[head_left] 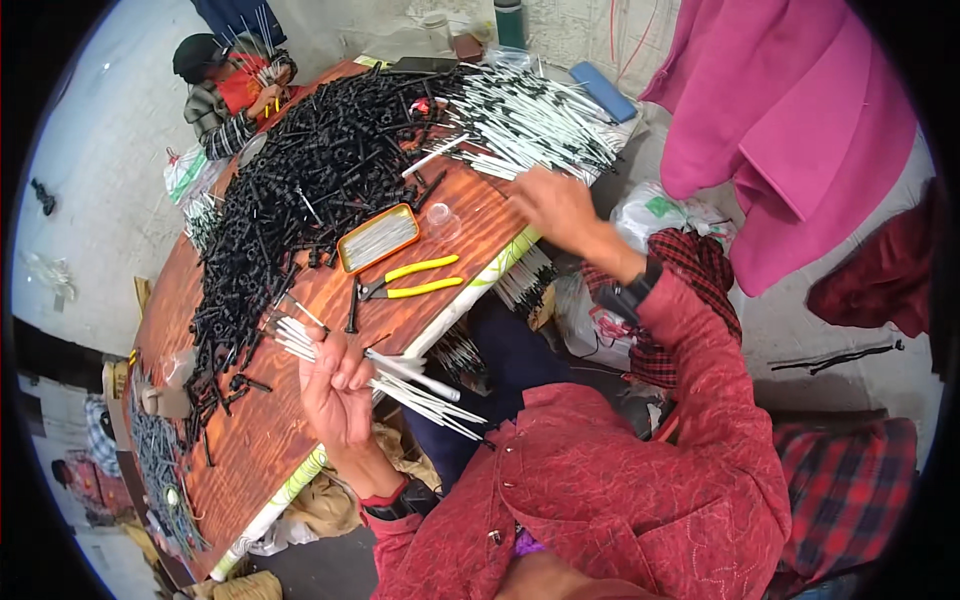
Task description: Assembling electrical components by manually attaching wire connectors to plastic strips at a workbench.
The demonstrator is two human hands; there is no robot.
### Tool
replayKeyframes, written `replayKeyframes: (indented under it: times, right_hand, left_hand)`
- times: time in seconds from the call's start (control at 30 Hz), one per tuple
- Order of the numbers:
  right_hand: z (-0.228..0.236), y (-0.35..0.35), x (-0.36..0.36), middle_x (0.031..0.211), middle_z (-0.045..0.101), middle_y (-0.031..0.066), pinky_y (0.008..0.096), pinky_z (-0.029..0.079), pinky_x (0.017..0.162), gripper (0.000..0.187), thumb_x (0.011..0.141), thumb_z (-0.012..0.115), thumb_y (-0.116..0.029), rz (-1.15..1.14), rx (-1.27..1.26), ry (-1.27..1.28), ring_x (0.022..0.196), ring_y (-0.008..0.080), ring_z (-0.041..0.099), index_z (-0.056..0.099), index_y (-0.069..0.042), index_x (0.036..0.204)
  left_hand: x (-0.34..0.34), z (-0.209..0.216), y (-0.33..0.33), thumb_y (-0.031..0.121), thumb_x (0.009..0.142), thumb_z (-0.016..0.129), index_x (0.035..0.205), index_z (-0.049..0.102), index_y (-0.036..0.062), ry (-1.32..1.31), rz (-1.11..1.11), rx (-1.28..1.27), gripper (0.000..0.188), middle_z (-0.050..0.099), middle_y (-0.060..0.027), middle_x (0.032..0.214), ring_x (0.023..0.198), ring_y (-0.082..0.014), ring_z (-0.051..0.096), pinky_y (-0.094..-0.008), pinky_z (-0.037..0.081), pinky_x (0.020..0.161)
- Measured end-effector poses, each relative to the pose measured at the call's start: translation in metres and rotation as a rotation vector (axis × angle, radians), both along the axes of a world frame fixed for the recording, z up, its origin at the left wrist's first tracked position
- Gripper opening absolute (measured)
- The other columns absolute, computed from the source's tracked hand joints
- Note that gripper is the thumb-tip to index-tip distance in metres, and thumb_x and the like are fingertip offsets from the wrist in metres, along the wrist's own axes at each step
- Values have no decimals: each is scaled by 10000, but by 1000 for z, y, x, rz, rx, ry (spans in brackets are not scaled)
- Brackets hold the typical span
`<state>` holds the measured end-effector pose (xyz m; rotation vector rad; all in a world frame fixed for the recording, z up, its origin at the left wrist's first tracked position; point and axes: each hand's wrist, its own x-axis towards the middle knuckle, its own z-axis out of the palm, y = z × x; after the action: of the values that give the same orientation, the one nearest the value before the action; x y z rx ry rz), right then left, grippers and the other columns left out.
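My left hand (340, 385) is closed around a bundle of thin white rods (430, 405), which stick out on both sides of the fist over the table's near edge. By the right side of the table, my right hand (560, 208) hangs close to a big pile of white rods with black ends (530, 115). Its fingers are smeared by motion, so I cannot see what they hold. Between the hands lie pliers with yellow handles (425, 287), a small orange-rimmed tray (417, 238) of thin pale pins and a clear plastic cup (441, 222).
A large heap of black plastic parts (300, 170) covers the table's middle and far side. Across the table, a co-worker (225, 95) holds rods. Thin grey pieces (165, 465) lie at the left end. A pink cloth (790, 120) hangs at right, above plastic bags (665, 215).
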<state>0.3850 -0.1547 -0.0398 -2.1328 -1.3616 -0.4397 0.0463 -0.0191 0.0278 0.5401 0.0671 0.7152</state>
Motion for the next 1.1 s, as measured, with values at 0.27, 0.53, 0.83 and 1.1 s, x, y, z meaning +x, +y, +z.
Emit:
replayKeyframes:
  times: [0.27,0.53,0.83,1.1]
  right_hand:
    - [-24,12,73,701,614,113,450,487,592,237,813,696,-269,-114,-127,-259,633,353,607,613,-60,887]
    - [-22,9,113,679,618,111,426,487,562,137,893,576,-199,-48,179,1345,644,345,621,615,-68,887]
    - [-19,-10,52,792,622,135,437,492,595,48,810,578,-88,152,-11,-46,660,348,609,593,-63,848]
    - [-19,-4,94,857,630,184,515,498,634,80,783,560,-85,-190,-140,-284,750,393,638,577,-33,841]
  left_hand:
    - [0,-9,-2,25,981,461,1199,512,46,2,-38,-52,225,442,-5,811,661,-90,408,-240,384,609]
    - [4,-15,2,40,991,450,1209,509,43,-22,-52,-72,226,450,-15,824,664,-103,413,-248,386,623]
    - [0,-22,1,31,977,457,1210,512,46,24,-31,-86,240,443,-16,820,666,-103,412,-247,386,624]
    - [10,-22,5,37,961,486,1171,527,51,71,-18,-66,214,447,-10,816,665,-88,417,-238,391,610]
